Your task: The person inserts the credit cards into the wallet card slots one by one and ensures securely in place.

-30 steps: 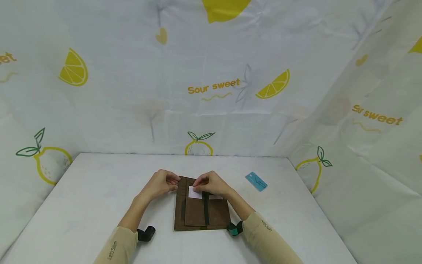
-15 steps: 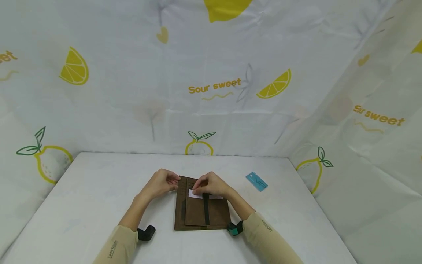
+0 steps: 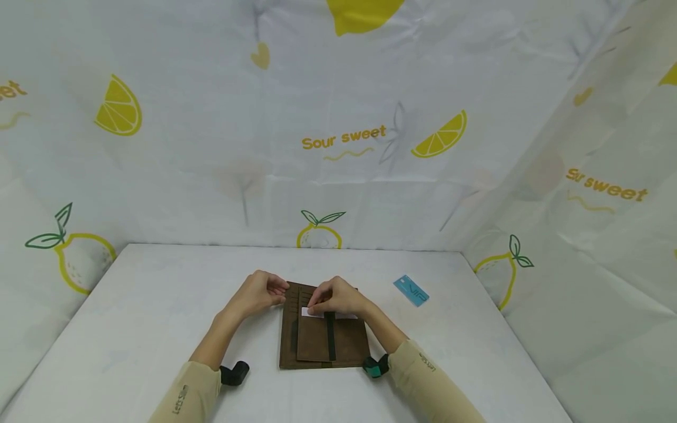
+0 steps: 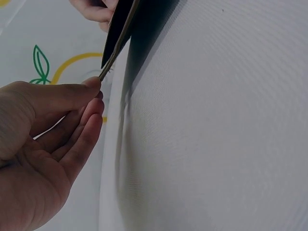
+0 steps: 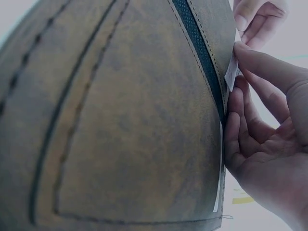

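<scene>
Head: white card [image 3: 305, 312], partly tucked in wallet [image 3: 313, 342] on bench [image 3: 132, 335], pinched by right grip [image 3: 341, 296]. Left wrist: wallet edge pinched by left grip [image 4: 53, 125]; if loosened, could be shifted. Right wrist: card could be buckled if pushed askew

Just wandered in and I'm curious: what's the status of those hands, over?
Left hand pinching edge of brown wallet. Right hand pinching white card, partly inside wallet. Blue VIP card off right; nothing visibly in the way.
</scene>
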The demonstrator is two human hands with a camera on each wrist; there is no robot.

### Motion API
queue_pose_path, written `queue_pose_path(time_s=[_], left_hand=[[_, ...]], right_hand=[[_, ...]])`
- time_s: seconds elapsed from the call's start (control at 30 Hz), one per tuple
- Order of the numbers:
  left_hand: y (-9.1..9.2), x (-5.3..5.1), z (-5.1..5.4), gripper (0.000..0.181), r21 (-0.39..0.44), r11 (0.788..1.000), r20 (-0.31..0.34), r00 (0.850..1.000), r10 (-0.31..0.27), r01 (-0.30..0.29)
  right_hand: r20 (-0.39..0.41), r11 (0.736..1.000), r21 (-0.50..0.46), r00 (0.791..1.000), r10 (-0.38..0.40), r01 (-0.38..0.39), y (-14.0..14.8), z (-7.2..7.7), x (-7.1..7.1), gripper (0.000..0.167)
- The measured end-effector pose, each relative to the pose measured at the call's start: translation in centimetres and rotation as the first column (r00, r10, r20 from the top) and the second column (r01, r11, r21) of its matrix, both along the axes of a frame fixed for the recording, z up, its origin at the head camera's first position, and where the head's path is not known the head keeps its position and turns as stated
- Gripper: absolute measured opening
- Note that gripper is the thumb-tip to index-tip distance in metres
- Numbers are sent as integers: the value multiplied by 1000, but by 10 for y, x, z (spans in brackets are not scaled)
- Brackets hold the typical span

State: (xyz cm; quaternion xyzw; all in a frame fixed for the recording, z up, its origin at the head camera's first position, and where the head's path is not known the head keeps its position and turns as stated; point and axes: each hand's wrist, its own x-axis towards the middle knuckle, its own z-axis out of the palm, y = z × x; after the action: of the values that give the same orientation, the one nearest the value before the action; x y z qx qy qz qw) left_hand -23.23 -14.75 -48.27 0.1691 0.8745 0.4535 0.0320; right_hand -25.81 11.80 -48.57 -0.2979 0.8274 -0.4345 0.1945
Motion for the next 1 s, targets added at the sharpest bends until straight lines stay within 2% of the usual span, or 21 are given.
queue_pose_path(time_s=[0.63, 1.0], left_hand=[[0, 2, 3, 19, -9, 1000, 19, 1000, 8, -8], [2, 2, 2, 19, -14, 1000, 20, 1000, 16, -16]], right_hand=[[20, 1000, 1, 1000, 4, -4, -1, 1, 0, 10], [-2, 1000, 14, 1000, 4, -3, 0, -1, 0, 11]])
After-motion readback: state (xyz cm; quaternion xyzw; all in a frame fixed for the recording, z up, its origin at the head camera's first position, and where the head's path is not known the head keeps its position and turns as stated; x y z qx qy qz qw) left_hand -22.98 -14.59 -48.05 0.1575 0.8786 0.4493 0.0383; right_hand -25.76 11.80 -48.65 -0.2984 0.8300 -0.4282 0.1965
